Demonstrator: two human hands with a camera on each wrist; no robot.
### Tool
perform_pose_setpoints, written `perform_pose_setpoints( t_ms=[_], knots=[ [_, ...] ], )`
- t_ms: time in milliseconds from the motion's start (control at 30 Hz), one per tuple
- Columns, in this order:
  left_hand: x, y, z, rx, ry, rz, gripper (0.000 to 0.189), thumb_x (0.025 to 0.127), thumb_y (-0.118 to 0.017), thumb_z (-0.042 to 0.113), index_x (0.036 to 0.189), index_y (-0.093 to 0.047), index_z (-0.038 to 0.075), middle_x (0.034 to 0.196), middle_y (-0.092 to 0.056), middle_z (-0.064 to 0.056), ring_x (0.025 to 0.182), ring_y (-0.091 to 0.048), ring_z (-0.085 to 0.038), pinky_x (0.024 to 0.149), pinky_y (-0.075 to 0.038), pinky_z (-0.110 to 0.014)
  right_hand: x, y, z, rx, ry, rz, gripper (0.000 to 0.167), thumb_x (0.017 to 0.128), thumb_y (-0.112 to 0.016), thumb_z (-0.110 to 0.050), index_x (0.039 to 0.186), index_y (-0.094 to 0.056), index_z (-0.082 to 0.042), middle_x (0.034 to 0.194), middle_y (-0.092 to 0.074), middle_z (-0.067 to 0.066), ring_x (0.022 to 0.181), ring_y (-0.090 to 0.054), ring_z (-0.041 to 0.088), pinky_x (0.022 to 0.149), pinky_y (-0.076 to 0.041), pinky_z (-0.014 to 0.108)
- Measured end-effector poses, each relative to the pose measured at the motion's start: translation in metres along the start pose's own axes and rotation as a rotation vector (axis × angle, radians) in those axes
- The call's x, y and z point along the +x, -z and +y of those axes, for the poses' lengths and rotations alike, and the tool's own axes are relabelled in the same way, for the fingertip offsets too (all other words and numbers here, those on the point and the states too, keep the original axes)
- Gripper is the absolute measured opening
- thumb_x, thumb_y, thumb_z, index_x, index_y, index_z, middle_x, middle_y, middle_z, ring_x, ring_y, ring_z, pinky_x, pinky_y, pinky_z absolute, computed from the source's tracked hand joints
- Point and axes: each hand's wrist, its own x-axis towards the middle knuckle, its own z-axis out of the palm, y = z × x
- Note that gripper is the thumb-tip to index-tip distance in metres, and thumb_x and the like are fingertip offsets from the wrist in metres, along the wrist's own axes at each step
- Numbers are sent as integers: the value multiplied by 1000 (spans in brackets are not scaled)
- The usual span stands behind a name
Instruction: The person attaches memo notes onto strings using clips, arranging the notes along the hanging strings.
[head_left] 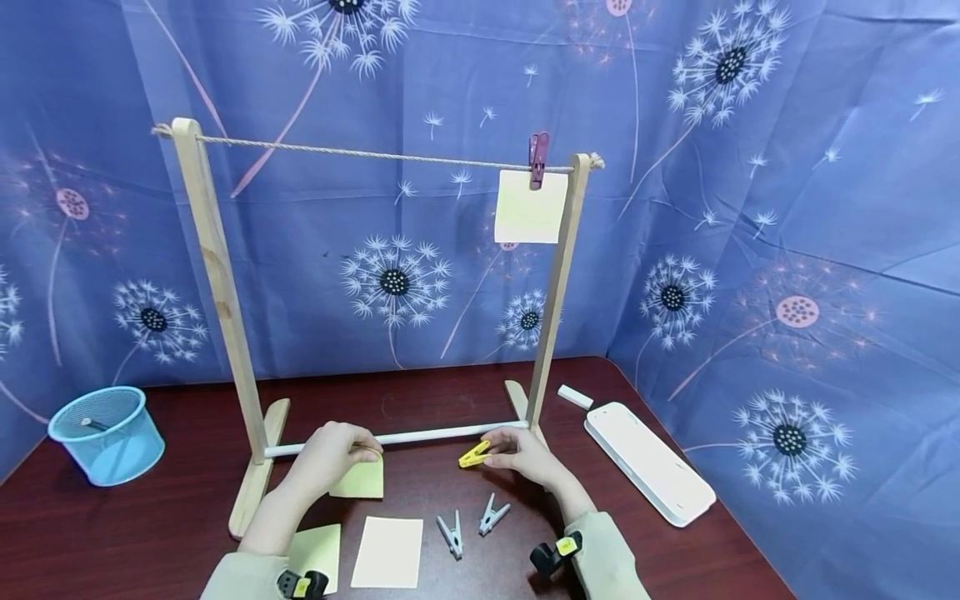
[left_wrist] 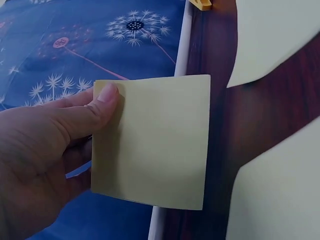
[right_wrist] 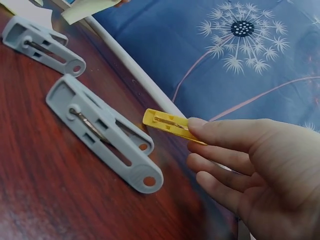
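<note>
- The right hand pinches one end of a yellow clip — the thumb is on one side, with fingers on the other.
- The yellow clip sticks out of those fingers to the left. Its long way runs mostly side to side, with a little slant. The biting end points at the left hand, and the squeezing end is in the fingers.
- The left hand pinches a yellow paper by its edge, near a corner, with the thumb flat on the front.
- The clip is to the right of that paper, and the two are apart — there is a gap of table between them.
- Both hands are low, close to the white bar of the wooden stand.
- Two grey clips, one and another, lie on the table, nearer the right hand than the left. Their biting ends point back toward the person.
- A second yellow paper lies by the left arm, with a pale paper just to its right.
- The string is high above both hands. At its right end, a dark red clip holds a hanging paper, close to the right post.
</note>
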Motion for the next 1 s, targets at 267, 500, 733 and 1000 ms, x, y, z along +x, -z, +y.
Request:
perform_pose_setpoints(
  t_ms=[267,500,733,1000],
  knots=[
    [-1,0,3,-31,70,48,8,78,-77,21,81,-77,13,78,-74,7,74,-67,-9,66,-51,-29,1,5,0,-16,38,35,39,92,-64,-8,124,-55,12,114,-63,28,106,-63,34,81,-51,19],
    [0,2,5,-74,99,43,9,80,-77,22,83,-77,13,78,-73,7,72,-64,-7,64,-49,-28,1,6,-3,22,63,46,40,95,-62,-8,127,-52,14,115,-61,30,106,-63,31,79,-52,19],
    [0,1,4,-128,147,9,8,80,-77,22,83,-76,14,81,-74,5,75,-66,-8,66,-50,-29,2,6,-4,85,46,66,43,96,-60,-7,132,-49,13,120,-58,31,110,-63,32,84,-54,23],
    [-1,1,6,-147,187,-10,7,82,-77,17,87,-77,13,81,-74,2,76,-68,-12,69,-52,-32,2,3,-2,133,23,96,47,95,-62,-7,134,-46,13,121,-57,31,104,-64,16,83,-52,19]
  ],
)
